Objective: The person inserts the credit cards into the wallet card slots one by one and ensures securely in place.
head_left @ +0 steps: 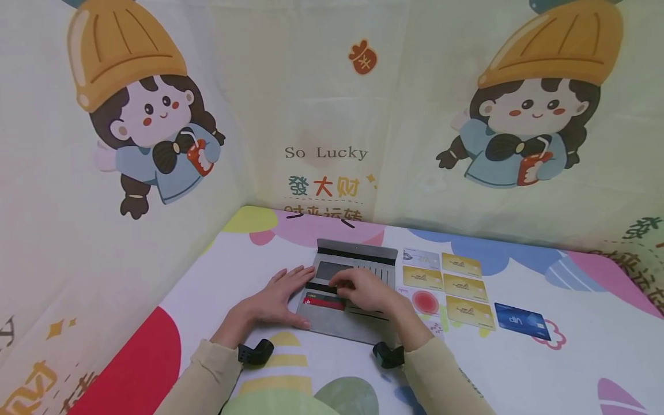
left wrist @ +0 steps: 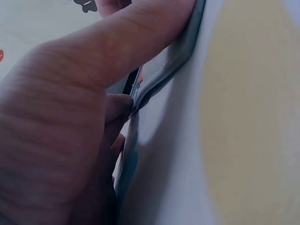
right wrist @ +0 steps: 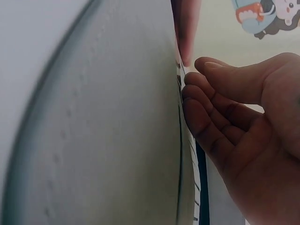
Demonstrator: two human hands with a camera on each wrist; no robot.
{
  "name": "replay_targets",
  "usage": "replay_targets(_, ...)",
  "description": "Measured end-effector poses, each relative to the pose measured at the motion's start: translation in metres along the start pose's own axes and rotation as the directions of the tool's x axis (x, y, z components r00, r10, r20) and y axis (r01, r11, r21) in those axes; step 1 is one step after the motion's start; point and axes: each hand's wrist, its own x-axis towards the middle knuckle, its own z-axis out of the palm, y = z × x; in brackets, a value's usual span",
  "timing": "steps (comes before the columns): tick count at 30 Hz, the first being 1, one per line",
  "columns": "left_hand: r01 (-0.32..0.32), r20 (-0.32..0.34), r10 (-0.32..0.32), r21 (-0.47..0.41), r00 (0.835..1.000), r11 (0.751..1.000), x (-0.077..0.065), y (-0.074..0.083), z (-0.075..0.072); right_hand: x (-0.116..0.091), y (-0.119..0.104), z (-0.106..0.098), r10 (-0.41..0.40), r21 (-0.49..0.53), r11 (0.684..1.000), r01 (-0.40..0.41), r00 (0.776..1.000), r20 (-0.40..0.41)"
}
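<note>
A grey wallet (head_left: 342, 328) lies unfolded, showing slots, a dark window pocket and a black band across its middle. In the head view, a red card (head_left: 324, 302) sits in its lower left slot, with a dark card's edge above it. My left hand (head_left: 275, 300) rests over the wallet's left side, fingers spread and thumb at the lower left edge. Bent over the centre, my right hand (head_left: 365, 290) has its fingertips at the black band. In the right wrist view, the right hand's fingers (right wrist: 197, 117) are loosely bent near the wallet, thumb raised beside them.
Right of the wallet lie several gold cards (head_left: 467, 288), a silvery card (head_left: 421, 258) and a white card with a red disc (head_left: 425, 301). A blue VIP card (head_left: 521, 321) lies further right. A printed cloth backdrop (head_left: 321, 104) rises behind the table.
</note>
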Motion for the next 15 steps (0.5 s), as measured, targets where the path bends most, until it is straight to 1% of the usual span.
replay_targets(9,0.01,0.006,-0.01,0.011,1.0,1.0,-0.001,0.0,0.0,-0.006,0.002,-0.007,-0.008,0.021,1.0,0.009,1.0,-0.011)
replay_targets(15,0.015,0.006,-0.015,-0.002,1.0,1.0,-0.001,0.0,0.0,-0.01,0.004,-0.011,0.022,0.025,0.999,-0.022,1.0,-0.013)
